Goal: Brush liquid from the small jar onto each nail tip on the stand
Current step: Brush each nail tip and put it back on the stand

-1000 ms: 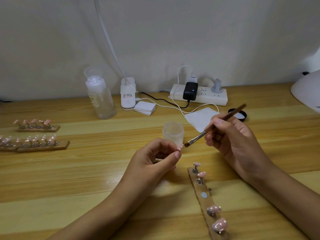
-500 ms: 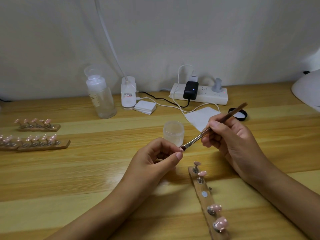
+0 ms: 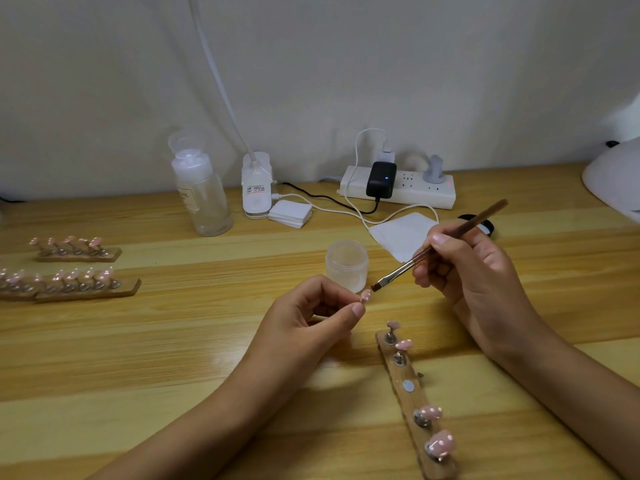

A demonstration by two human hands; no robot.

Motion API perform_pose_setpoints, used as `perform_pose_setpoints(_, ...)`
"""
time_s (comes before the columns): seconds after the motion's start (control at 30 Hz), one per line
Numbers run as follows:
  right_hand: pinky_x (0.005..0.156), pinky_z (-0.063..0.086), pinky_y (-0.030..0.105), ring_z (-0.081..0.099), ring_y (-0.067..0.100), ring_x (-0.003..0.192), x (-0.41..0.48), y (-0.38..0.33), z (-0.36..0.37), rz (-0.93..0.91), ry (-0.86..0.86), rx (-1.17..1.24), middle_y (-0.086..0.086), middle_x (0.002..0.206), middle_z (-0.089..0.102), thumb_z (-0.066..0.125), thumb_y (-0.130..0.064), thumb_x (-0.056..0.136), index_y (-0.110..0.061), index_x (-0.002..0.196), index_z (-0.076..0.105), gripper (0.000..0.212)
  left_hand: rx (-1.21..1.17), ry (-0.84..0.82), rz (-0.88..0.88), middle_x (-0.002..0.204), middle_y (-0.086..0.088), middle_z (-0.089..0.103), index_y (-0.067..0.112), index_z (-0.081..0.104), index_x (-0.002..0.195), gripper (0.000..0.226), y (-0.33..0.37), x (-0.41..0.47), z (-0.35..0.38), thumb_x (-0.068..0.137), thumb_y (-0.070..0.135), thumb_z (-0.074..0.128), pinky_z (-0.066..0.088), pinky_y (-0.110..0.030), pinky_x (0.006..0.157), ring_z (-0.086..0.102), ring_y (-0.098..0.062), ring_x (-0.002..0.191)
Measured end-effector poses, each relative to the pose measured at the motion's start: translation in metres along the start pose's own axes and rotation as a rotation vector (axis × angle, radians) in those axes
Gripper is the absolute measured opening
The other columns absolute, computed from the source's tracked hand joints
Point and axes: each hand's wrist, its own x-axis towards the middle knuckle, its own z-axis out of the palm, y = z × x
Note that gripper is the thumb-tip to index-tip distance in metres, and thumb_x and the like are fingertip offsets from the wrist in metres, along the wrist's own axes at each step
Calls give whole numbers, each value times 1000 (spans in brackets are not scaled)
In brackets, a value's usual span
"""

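Thumb and forefinger of the left hand (image 3: 311, 318) pinch one nail tip (image 3: 365, 296); the right hand (image 3: 474, 282) grips one brush (image 3: 398, 272), bristles beside it. Four more nail tips (image 3: 430, 412) sit on the stand (image 3: 408, 400) between the wrists.

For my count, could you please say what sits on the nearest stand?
Four pink nail tips on holders, plus one bare disc. The left hand pinches a fifth; its base is covered.

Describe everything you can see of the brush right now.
Slim brush: brown handle, silvery ferrule, flat dark bristles. The right hand grips it mid-handle, slanted, handle end up-right, bristles down-left. The bristles hover beside the pink nail tip pinched by the left hand, before the jar; contact unclear.
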Motion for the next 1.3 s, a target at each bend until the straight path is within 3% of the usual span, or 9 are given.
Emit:
perform_pose_setpoints(0.2,57,52,24,63,14,58,-2,-1,5,7,-82,-16,2,64,66,54,-15,87,-18,80,63,12,36,2,-22,74,12,68,24,70,79,3,-2,-1,-1,81,22,71,50,-20,66,58,-1,70)
perform_pose_setpoints(0.33,58,52,23,64,14,59,-2,-1,5,-8,-70,-37,1,63,66,57,-16,87,-13,84,60,6,-14,-6,-24,83,13,74,19,70,78,4,-1,-1,0,81,17,70,49,-14,63,61,3,71)
perform_pose_setpoints(0.47,58,52,23,63,14,59,-3,-2,7,-20,-65,-49,1,64,66,60,-23,83,-10,87,57,14,-44,-1,-27,85,11,76,13,69,77,5,-1,0,1,82,11,69,48,-12,60,63,3,71)
perform_pose_setpoints(0.77,60,53,23,65,13,61,-5,-1,8,-87,-1,-159,2,66,68,62,-29,79,-12,90,60,20,-27,-2,-34,80,3,73,14,68,77,6,0,-1,1,82,12,69,49,-15,61,60,-4,73)
perform_pose_setpoints(0.87,59,51,20,62,10,61,-3,0,4,-86,26,-156,-2,64,66,62,-21,87,-18,88,63,4,3,-6,-21,85,-3,73,19,69,78,6,1,-1,1,77,25,70,51,-18,64,60,-7,76)
perform_pose_setpoints(0.93,59,51,20,61,9,61,0,2,-1,-49,56,-66,-4,67,65,59,-11,92,-22,83,66,15,8,-2,-15,82,-1,72,21,69,78,14,0,0,1,72,34,69,51,-20,66,61,-7,79)
perform_pose_setpoints(1.1,60,51,22,58,12,61,6,1,-5,52,-44,123,3,69,64,42,-8,79,-14,76,61,19,4,-22,-7,83,14,74,28,69,77,9,1,-1,0,73,36,68,50,-15,66,67,0,90)
perform_pose_setpoints(1.3,58,49,22,56,12,60,4,2,-3,64,-140,96,2,67,62,40,-8,78,-17,73,62,25,33,-28,3,85,14,74,29,70,80,3,1,-1,0,81,26,69,51,-16,67,63,3,78)
